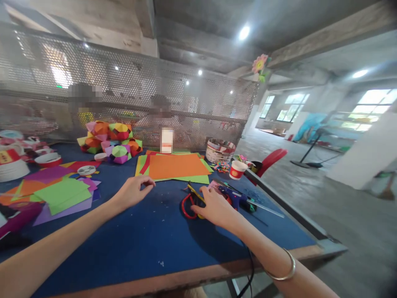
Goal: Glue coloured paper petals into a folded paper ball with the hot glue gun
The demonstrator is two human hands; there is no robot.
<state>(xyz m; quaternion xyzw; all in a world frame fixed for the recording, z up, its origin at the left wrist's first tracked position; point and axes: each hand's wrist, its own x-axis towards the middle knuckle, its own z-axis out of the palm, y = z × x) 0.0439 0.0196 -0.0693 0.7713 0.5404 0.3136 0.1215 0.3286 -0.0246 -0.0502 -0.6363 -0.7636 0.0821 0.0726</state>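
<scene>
My left hand (133,192) hovers over the blue tabletop, in front of the orange sheets, with thumb and fingers slightly apart and nothing held. My right hand (214,205) reaches over a cluster of tools, thumb and fingers apart. Its thumb is at the red-handled scissors (186,207), and its index finger is beside a yellow stick-like tool (195,192). Whether it touches them I cannot tell. Right of that hand lies a blue glue gun (235,199) with a clear glue stick (266,207), partly covered by the hand.
Orange and green paper sheets (178,165) are stacked at the back. Loose coloured paper (62,192) and folded paper balls (119,152) lie left. A woven basket (220,151), colourful bits (221,167) and a paper cup (237,169) stand back right. A mesh partition (198,103) rises behind.
</scene>
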